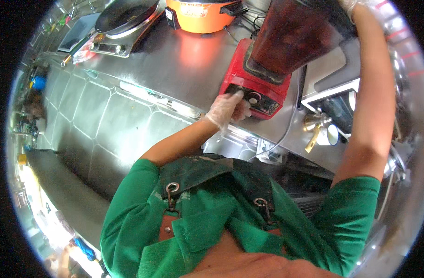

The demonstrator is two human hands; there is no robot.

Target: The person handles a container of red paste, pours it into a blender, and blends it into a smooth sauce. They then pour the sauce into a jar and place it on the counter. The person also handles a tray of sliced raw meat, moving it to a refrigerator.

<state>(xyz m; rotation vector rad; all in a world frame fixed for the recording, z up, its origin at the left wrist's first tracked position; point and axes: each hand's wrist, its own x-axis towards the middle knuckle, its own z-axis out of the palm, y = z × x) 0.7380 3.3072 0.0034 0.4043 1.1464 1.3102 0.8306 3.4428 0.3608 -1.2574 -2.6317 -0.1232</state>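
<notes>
A red blender base point(259, 76) stands on the steel counter, with a tall dark jar point(288, 38) seated on it. The jar's contents look dark reddish. My left hand point(229, 107), in a clear plastic glove, touches the left part of the control panel on the base's front. Its thumb rests on the panel near the round dial point(253, 99), and the other fingers are bent below. My right hand point(349, 7), also gloved, is at the top of the jar. The picture's rim cuts it off, and its fingers are hidden.
An orange pot-shaped cooker point(200, 15) is behind, with cables beside it. Farther left, a frying pan point(123, 17) sits on a cooktop point(109, 48). Metal jug point(315, 121) and white cup point(327, 135) stand right of the blender. A power cord point(292, 127) crosses the counter's front edge.
</notes>
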